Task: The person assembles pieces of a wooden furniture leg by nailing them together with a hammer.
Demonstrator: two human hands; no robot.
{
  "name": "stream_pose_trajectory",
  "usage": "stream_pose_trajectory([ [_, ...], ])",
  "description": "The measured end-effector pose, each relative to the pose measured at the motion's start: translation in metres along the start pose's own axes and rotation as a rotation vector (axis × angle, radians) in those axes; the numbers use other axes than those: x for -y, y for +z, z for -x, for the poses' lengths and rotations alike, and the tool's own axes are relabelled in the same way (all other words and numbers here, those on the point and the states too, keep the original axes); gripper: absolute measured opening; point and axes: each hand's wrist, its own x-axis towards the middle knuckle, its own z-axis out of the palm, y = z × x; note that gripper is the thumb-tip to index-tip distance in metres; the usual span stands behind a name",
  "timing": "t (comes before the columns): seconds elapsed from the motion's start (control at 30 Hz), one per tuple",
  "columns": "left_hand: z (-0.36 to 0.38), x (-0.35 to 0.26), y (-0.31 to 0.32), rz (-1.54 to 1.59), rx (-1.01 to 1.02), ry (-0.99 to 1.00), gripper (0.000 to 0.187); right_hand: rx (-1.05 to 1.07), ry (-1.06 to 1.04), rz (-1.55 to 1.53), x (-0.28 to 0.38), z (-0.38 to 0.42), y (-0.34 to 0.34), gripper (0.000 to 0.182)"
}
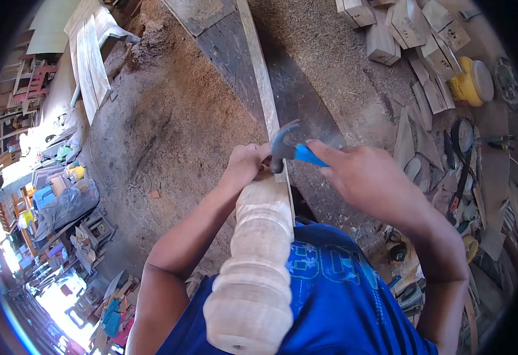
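My right hand [359, 174] is closed round the blue handle of a claw hammer [282, 149]. The hammer's head is over the far end of a turned wooden post [262, 254], beside a long thin wooden strip [259, 71]. At that same end my left hand [248, 161] has its fingers bent together close to the hammer head; what they hold, if anything, is hidden. The post lies lengthwise toward my body, its thick end against my blue shirt.
Dark boards [229, 59] run away under the strip. Cut wood blocks [404, 26] and a yellow bucket [472, 81] are at the far right. Tools and offcuts lie along the right. Pale curved boards [90, 59] stand at the upper left, with clutter below them.
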Motion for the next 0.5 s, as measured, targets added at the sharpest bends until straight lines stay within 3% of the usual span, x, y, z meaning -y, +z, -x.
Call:
stream_pose_trajectory([
  [0.1, -0.006, 0.004, 0.003, 0.005, 0.007, 0.011, 0.045, 0.148, -0.166, 0.034, 0.008, -0.001, -0.011, 0.043],
  [0.17, -0.008, 0.009, 0.003, 0.025, -0.011, 0.023, 0.046, -0.544, -0.064, -0.388, 0.007, -0.011, -0.01, 0.038],
  [0.2, -0.009, 0.01, 0.002, 0.017, -0.015, -0.013, 0.044, -0.546, -0.057, -0.387, 0.007, -0.014, -0.016, 0.038],
  [0.27, -0.009, 0.005, 0.004, 0.012, -0.018, -0.035, 0.042, -0.745, 0.104, -0.401, 0.008, -0.019, -0.033, 0.039],
  [0.3, -0.005, 0.001, 0.006, 0.021, -0.015, -0.028, 0.041, -0.745, 0.103, -0.398, 0.005, -0.011, -0.021, 0.039],
  [0.37, 0.001, -0.002, 0.005, 0.031, -0.02, -0.018, 0.04, 0.024, -0.196, 0.241, -0.005, 0.009, 0.016, 0.041],
  [0.5, -0.005, 0.005, -0.005, -0.056, 0.129, 0.194, 0.044, -0.054, -0.172, -0.014, 0.005, 0.005, -0.004, 0.039],
])
